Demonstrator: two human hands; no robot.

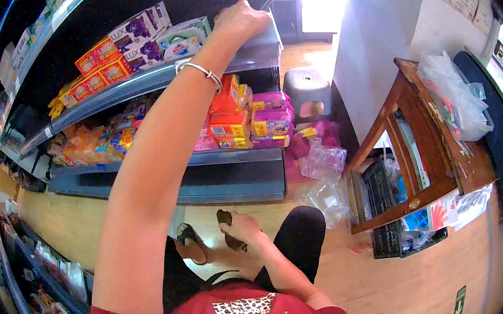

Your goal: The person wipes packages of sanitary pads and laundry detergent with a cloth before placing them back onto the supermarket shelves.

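Observation:
My left hand (241, 18), its wrist in a silver bangle (200, 71), reaches to the right end of the upper metal shelf. Its fingers are curled, and a thin rod-like piece (267, 3) shows beside them; what the fingers close on is hidden. Low down, my right hand (241, 227) is at a dark, sandal-like item (231, 238) near my feet; whether it grips this or only hovers over it is unclear. White and purple soap boxes (137, 32) and orange boxes (103, 65) stand on the upper shelf. Orange packs (231, 129) and purple packs (271, 122) fill the lower one.
A grey plastic stool (307, 86) stands beyond the shelf end, with clear plastic wrapping (325, 163) on the floor. At right, a wooden table (478, 171) bears plastic bags, with a black crate (381, 218) beneath. Another stocked shelf (30, 257) is at lower left.

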